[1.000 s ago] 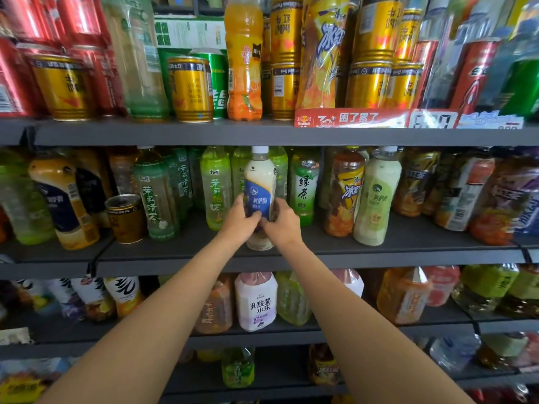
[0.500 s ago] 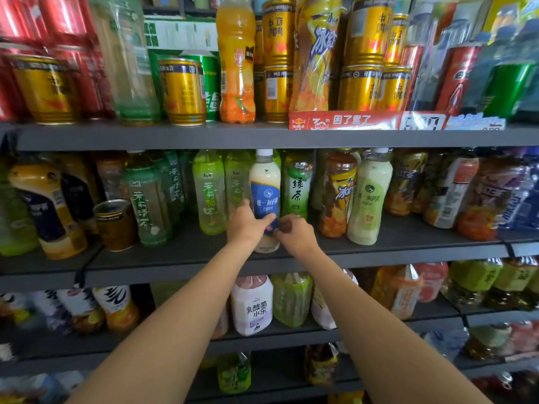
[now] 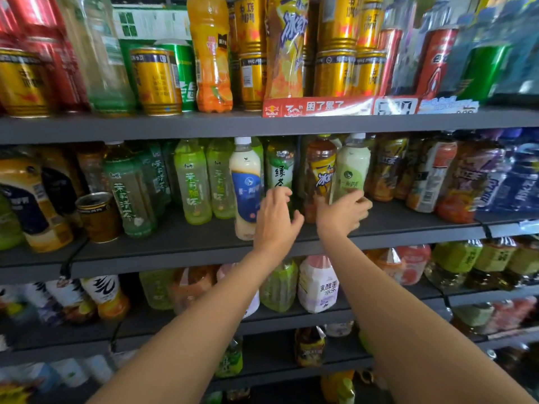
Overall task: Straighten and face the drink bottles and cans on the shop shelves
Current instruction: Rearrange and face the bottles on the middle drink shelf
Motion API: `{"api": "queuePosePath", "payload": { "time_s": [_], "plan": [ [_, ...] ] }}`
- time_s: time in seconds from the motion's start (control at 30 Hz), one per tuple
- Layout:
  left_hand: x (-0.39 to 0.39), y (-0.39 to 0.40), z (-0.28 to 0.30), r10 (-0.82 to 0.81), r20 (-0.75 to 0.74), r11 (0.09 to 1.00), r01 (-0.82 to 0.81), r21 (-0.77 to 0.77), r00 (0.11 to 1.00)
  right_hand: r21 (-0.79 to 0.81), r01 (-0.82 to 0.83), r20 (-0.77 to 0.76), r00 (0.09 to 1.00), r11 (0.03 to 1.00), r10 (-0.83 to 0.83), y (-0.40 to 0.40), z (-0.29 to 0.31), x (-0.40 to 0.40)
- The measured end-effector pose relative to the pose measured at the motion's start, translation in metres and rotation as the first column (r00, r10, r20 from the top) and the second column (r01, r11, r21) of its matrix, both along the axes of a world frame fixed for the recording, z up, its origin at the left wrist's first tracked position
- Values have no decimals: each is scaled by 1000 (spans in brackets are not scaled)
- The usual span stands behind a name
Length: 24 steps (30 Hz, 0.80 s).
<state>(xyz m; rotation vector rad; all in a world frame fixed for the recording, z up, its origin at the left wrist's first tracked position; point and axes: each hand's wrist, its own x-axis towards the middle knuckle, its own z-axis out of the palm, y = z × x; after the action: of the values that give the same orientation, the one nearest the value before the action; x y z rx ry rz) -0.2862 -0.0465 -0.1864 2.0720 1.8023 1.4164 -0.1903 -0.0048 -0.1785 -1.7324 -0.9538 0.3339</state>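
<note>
Cream milk-tea bottle stands upright (blue label forward); left hand spread beside it, right hand gripping pale-green bottle.

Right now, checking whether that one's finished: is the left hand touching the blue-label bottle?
Apart. Head view shows the left hand just right of the blue-label bottle.

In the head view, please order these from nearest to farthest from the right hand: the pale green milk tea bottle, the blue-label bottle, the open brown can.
From the right hand:
1. Pale green milk tea bottle, touching its fingers.
2. Blue-label bottle, left, beyond the left hand.
3. Open brown can, far left.
</note>
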Motion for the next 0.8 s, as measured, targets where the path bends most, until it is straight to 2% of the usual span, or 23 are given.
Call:
{"api": "queuePosePath", "payload": {
  "time_s": [0.07, 0.13, 0.23, 0.33, 0.43, 0.57, 0.67, 0.8],
  "plan": [
    [18, 7, 0, -11, 2, 999, 11, -53, 1000, -5, 17, -11, 1000, 1000, -17, 5, 2, 22],
    [35, 16, 1, -15, 29, 997, 18, -77, 999, -73, -50, -17, 999, 996, 49, 16, 2, 47],
    [60, 31, -3, 36, 96, 994, -26, -107, 995, -201, -271, -37, 962, 941, 269, 36, -1, 80],
    [88, 43, -12, 119, 129, 985, -100, -142, 985, -180, -456, 29, 883, 872, 468, 46, -5, 102],
    [109, 50, -15, 259, 152, 954, -228, -194, 954, -142, -485, 99, 860, 863, 500, 48, -6, 124],
    [113, 59, -9, 417, 266, 902, -360, -237, 869, -133, -491, 57, 864, 861, 501, 59, -6, 158],
    [109, 70, -6, 464, 363, 876, -356, -327, 808, -131, -556, 20, 826, 821, 563, 66, -4, 171],
    [111, 89, -7, 443, 375, 871, -290, -397, 815, -110, -636, 64, 762, 764, 644, 64, -9, 168]
  ]
}}
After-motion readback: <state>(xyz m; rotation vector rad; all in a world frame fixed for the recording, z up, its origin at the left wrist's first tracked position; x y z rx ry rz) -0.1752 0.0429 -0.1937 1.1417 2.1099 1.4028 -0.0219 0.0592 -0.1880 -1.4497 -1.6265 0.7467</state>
